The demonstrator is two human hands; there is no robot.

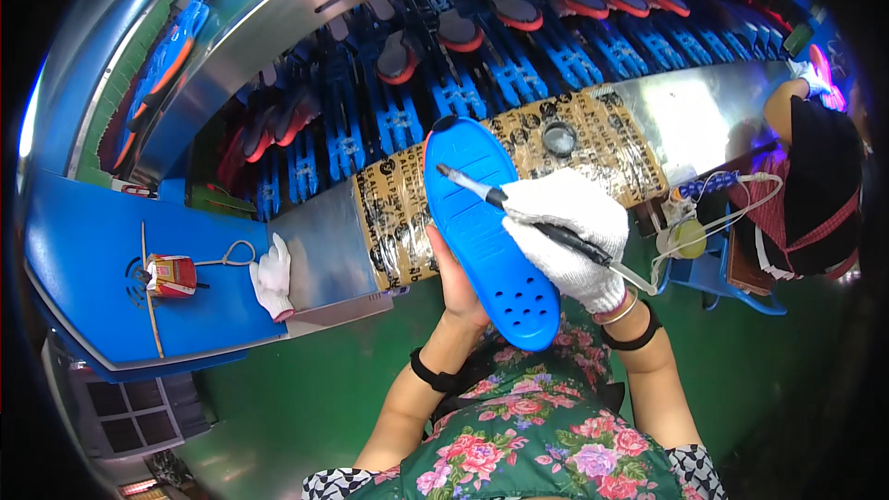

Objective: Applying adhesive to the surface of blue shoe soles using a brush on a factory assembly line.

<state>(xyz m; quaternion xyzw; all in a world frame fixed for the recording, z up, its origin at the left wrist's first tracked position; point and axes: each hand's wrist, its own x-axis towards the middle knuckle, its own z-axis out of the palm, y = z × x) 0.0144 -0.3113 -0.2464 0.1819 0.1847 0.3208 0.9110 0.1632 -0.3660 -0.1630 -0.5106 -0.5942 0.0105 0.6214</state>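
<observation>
A blue shoe sole (477, 241) with a dark toe tip and several small round holes at its heel is tilted up in front of me. My bare left hand (454, 282) grips it from its left edge, with the fingers hidden beneath. In a white knit glove, my right hand (565, 231) is closed around the dark handle of a brush (477, 187). The bristles are over the upper left part of the sole; whether they touch it I cannot tell. A pale tube (634, 280) trails from the handle's end.
Beyond the sole runs a metal ledge with taped brown covering (394, 222) and a small round dish (559, 138). Blue racks hold several dark red-edged shoe parts (460, 32). At left, a blue surface (83, 278) carries a red box (171, 275) and a loose white glove (272, 280). Another person (815, 185) works at right.
</observation>
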